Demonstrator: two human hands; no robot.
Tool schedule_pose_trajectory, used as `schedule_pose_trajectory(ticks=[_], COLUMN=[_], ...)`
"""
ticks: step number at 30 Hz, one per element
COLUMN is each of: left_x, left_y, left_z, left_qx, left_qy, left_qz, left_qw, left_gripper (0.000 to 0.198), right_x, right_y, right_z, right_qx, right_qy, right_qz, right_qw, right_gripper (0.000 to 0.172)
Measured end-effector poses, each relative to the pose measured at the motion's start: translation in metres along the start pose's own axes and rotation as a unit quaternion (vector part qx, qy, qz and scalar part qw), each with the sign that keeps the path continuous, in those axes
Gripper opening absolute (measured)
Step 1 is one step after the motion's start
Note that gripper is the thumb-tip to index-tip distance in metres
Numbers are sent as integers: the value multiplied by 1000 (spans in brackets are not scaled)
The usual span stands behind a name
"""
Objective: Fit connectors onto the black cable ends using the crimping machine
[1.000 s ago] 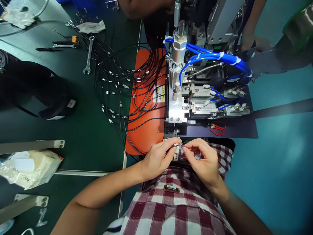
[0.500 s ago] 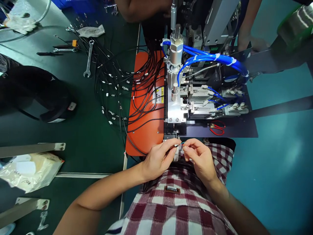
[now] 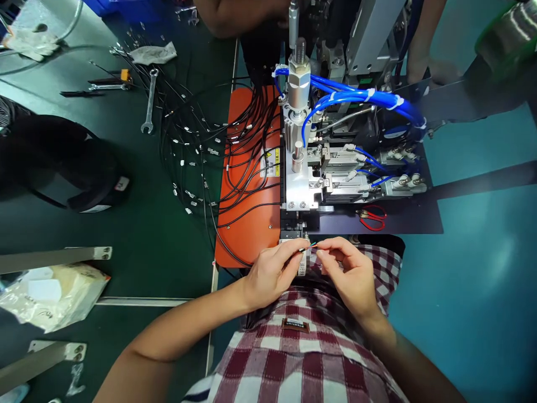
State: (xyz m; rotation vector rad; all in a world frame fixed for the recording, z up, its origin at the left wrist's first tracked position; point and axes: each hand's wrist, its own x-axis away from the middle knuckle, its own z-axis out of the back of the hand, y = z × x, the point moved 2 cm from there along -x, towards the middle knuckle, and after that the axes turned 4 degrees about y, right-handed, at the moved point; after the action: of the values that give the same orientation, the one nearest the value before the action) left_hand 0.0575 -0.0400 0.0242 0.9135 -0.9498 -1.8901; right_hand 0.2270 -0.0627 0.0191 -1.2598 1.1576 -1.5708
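Observation:
My left hand [image 3: 271, 274] pinches a thin black cable [image 3: 301, 250] between thumb and index finger, just in front of my lap. Fine coloured wires [image 3: 312, 245], bluish and reddish, stick out of the cable's end towards the right. At their tips is my right hand [image 3: 350, 274], its thumb and index finger closed around the wire ends. The exact contact there is too small to make out. Directly beyond both hands stands the near end of a machine with a metal block [image 3: 297, 193] and an orange base plate [image 3: 247, 235].
Black cables with white tags [image 3: 197, 148] spread over the dark green table [image 3: 168, 246]. A wrench [image 3: 150, 103] lies among them. Red-handled snips [image 3: 372, 217] rest on the dark plate at right. Blue air hoses [image 3: 369, 96] arch over the machine. Another person's arm [image 3: 423, 50] reaches in behind.
My right hand has shifted slightly to the right, and its thumb has drawn back a little. The coloured wires show more between the hands. My left hand keeps its pinch.

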Motion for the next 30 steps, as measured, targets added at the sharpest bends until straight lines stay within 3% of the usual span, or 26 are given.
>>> schedule_pose_trajectory(ticks=[5,9,11,13,16,17,19,22,25,27,30], left_x=[2,2,2,4,5,6,5,3,1,1,3], left_y=[-2,0,0,-1,-5,-6,-8,-9,-8,-7,-8], left_z=[-1,-1,-2,-2,-4,-4,-4,-3,-2,-2,-4], left_qx=[-33,-90,-112,-113,-75,-58,-27,7,15,14,31], left_qy=[-21,-45,-56,-53,-31,-24,-9,5,3,1,-6], left_qz=[-37,-66,-76,-71,-44,-34,-13,11,18,13,17], left_qw=[999,993,989,990,996,997,1000,1000,1000,1000,999], left_gripper=[34,31,29,30,32,32,31,28,27,27,26], right_x=[-4,-13,-16,-15,-9,-7,-5,-8,-13,-15,-16], right_y=[-6,-12,-15,-16,-7,-2,8,17,16,13,9], right_z=[2,6,9,12,12,12,10,7,6,2,-4], right_qx=[61,76,109,170,265,282,277,192,89,38,-28], right_qy=[-6,-73,-97,-103,-93,-81,-57,-31,-13,-41,-77], right_qz=[71,55,80,164,324,355,372,303,150,55,-29], right_qw=[996,993,986,966,903,888,884,933,985,997,996], right_gripper=[7,7,5,1,10,13,16,12,4,8,16])
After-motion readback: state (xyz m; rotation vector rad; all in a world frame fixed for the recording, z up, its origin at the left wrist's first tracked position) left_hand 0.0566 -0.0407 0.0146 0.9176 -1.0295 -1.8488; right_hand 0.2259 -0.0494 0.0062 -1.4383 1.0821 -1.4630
